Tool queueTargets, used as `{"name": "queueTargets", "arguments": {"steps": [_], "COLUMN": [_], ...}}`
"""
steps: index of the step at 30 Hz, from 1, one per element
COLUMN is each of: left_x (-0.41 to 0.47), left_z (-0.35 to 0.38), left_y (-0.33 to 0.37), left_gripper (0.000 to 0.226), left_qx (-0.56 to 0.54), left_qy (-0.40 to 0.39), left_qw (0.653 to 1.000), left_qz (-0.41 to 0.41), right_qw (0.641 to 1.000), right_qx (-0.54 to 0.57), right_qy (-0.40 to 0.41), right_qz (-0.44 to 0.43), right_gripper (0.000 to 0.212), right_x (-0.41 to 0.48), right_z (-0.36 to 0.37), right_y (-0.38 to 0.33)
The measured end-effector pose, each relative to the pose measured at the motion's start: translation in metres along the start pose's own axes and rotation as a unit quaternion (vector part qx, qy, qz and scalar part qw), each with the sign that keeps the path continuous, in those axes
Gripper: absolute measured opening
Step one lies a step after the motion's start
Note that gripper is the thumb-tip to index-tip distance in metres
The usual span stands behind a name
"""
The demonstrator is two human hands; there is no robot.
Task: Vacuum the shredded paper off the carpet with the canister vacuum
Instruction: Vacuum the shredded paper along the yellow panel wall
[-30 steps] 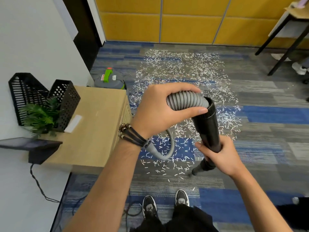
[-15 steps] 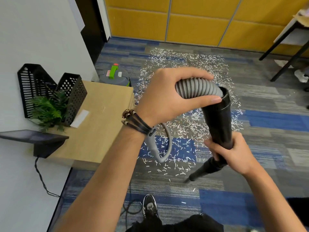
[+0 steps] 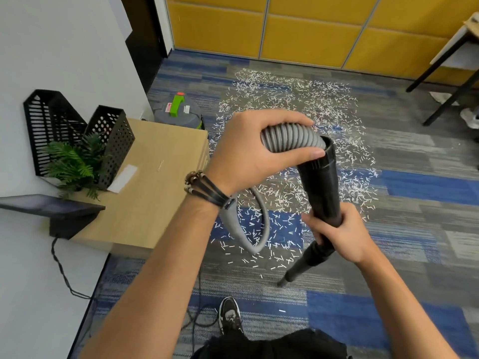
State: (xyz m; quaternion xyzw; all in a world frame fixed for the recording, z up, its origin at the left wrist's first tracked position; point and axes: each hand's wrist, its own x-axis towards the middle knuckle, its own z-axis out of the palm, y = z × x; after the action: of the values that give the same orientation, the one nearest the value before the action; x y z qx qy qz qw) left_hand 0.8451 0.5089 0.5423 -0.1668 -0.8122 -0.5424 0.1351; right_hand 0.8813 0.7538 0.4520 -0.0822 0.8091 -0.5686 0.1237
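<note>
Left hand (image 3: 248,151): fingers curled over the top of the hose (image 3: 290,138), thumb pressed along its near side, gripping it just where it enters the wand (image 3: 321,187).
Right hand (image 3: 339,234): fingers wrapped tight round the lower part of the wand, holding it.
Hose: grey, ribbed; bends out of the wand's collar under the left hand, then hangs in a loop below the left wrist, over the carpet (image 3: 427,182).
Wand: black, tilted; collar up and away, narrow tip (image 3: 282,282) low and toward the person. Whether the tip touches the carpet cannot be told.
Paper (image 3: 298,99): white shreds strewn over the carpet, from beneath both hands to near the yellow wall (image 3: 305,32); thickest in the middle, a few stray strips just beside the tip.
Canister (image 3: 177,110): grey body, green handle; on the carpet behind the cabinet (image 3: 155,193), at the left edge of the paper.
Carpet: grey and blue tiles.
Cabinet: pale wood, against the white wall on the left; bears two black mesh racks (image 3: 49,120) and a small green plant (image 3: 72,161).
Bracelets (image 3: 207,187): dark cords with beads, on the left wrist.
Shoe (image 3: 230,317): black and white, near bottom centre.
Cord (image 3: 62,270): black, runs down the left wall to the floor.
Table (image 3: 445,55): black legs, far right.
</note>
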Motion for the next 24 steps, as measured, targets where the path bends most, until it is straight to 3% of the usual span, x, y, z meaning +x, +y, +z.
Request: {"name": "queueTargets", "arguments": {"steps": [9,16,24], "left_x": [0.006,0.017,0.013], "left_z": [-0.014,0.017,0.067], "left_y": [0.009,0.033,0.026], "left_gripper": [0.041,0.038,0.039], "left_qx": [0.007,-0.016,0.010], "left_qy": [0.028,0.033,-0.026], "left_qw": [0.999,0.997,1.000], "left_qz": [0.037,0.062,0.000], "right_qw": [0.999,0.997,0.997], "right_qx": [0.027,0.026,0.028], "right_qy": [-0.011,-0.065,-0.067], "right_qz": [-0.032,-0.038,0.003], "right_gripper": [0.039,0.046,0.047], "right_x": [0.008,-0.006,-0.028], "right_z": [0.013,-0.041,-0.071], "right_y": [-0.010,-0.020,0.021]}}
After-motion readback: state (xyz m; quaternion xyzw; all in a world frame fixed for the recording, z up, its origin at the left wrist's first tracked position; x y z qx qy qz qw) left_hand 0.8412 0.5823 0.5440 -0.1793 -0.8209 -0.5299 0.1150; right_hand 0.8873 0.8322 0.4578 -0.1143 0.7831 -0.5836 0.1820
